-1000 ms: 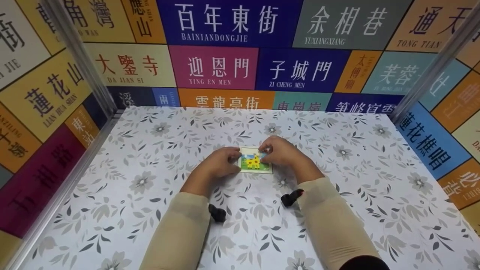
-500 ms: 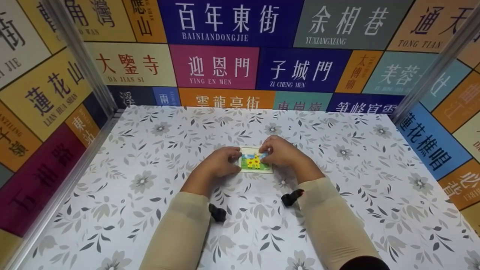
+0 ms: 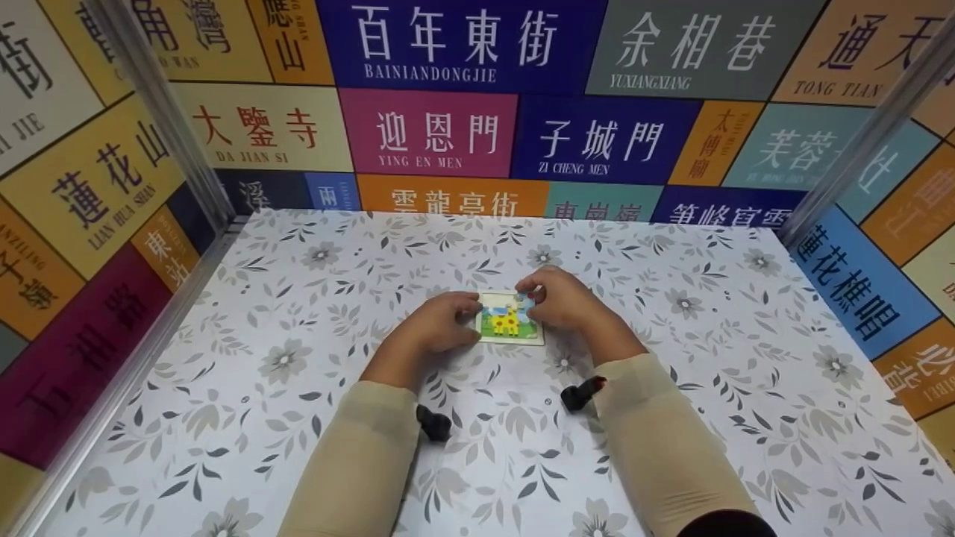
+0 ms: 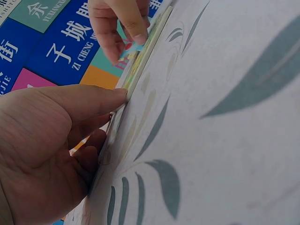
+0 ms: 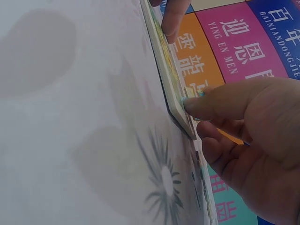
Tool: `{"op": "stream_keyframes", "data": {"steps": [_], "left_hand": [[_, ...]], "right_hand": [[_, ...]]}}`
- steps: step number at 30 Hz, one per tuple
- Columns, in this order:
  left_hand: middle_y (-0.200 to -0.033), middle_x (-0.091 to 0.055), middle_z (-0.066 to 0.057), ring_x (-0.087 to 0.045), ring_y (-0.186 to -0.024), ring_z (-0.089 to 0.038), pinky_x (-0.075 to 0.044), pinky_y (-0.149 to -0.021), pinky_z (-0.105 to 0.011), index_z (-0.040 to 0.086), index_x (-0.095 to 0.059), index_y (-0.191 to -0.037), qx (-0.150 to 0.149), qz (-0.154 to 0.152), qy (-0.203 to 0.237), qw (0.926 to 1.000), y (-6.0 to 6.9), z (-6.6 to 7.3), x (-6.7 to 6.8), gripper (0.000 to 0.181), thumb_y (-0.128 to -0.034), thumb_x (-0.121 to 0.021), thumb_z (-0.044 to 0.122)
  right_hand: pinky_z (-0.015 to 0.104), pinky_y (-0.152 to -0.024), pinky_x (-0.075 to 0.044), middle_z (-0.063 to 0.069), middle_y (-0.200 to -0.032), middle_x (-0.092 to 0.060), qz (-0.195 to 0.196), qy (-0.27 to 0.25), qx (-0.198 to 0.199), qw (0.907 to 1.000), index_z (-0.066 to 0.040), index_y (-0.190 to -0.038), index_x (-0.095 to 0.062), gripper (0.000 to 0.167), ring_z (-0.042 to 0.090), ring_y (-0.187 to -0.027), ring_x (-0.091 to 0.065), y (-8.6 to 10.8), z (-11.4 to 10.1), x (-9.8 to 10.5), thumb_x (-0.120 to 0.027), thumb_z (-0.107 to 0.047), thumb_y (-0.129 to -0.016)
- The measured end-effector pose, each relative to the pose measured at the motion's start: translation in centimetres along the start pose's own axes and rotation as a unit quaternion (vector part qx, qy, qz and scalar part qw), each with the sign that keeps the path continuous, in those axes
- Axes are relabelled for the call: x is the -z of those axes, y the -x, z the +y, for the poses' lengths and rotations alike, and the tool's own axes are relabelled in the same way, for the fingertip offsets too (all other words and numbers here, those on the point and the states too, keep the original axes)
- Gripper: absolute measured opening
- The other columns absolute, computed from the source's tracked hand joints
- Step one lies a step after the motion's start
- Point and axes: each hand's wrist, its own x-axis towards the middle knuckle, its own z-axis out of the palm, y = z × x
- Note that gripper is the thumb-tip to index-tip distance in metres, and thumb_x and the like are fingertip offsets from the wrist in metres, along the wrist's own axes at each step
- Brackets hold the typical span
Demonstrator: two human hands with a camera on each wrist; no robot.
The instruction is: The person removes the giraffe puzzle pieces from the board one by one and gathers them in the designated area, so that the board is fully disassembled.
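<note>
A small square puzzle board (image 3: 496,297) with a giraffe picture lies on the patterned table; its upper strip shows bare and pale. My left hand (image 3: 436,324) (image 4: 47,136) grips the board's left side, thumb on the near edge and fingers toward the far corner. At the upper right, my right hand (image 3: 565,300) (image 5: 262,140) pinches a small light-blue piece (image 4: 130,49) with a red spot between thumb and fingers. In the left wrist view that piece is tilted above the board. The right wrist view shows the thumb close to the board's rim (image 5: 171,93); contact is unclear.
The table (image 3: 507,462) has a white cover with grey leaves and flowers. Colourful panels with large characters (image 3: 433,134) stand behind and at both sides, with clear corner posts (image 3: 186,142). Small black devices (image 3: 433,424) sit at both wrists.
My right thumb and fingers have moved slightly up and away from the giraffe picture, uncovering more of its right side. My left hand stays in place on the board.
</note>
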Motion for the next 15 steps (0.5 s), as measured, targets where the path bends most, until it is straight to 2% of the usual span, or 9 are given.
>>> {"op": "stream_keyframes", "data": {"steps": [4, 10, 15], "left_hand": [[-0.169, -0.047, 0.007, -0.035, -0.163, -0.023, -0.026, -0.135, -0.046, 0.018, -0.064, -0.15, -0.001, 0.0, -0.002, 1.0, -0.01, -0.01, -0.01, 0.056, -0.0957, -0.077, 0.022], [-0.168, -0.048, 0.008, -0.035, -0.162, -0.023, -0.027, -0.135, -0.045, 0.018, -0.065, -0.149, 0.002, 0.005, 0.011, 0.9999, 0.02, 0.04, -0.15, 0.056, -0.0948, -0.079, 0.02], [-0.169, -0.047, 0.007, -0.035, -0.162, -0.023, -0.028, -0.134, -0.045, 0.016, -0.065, -0.149, 0.005, 0.009, 0.021, 0.9997, 0.14, 0.12, -0.24, 0.057, -0.0943, -0.079, 0.018]], "right_hand": [[0.047, -0.1, -0.055, 0.007, -0.129, -0.064, 0.007, 0.011, 0.009, 0.9999, -0.017, -0.135, -0.074, 0.042, 0.028, -0.112, -0.063, -0.09, 0.05, -0.01, -0.075, -0.007, -0.094], [0.048, -0.101, -0.057, 0.011, -0.13, -0.064, 0.007, 0.019, 0.029, 0.9994, -0.012, -0.139, -0.072, 0.043, 0.03, -0.117, -0.066, 0.37, 0.03, 0.22, -0.072, -0.004, -0.097], [0.043, -0.09, -0.059, 0.01, -0.13, -0.066, 0.008, 0.001, 0.011, 0.9999, -0.014, -0.141, -0.071, 0.044, 0.029, -0.116, -0.067, 0.64, 0.03, 0.71, -0.071, -0.008, -0.098]]}}
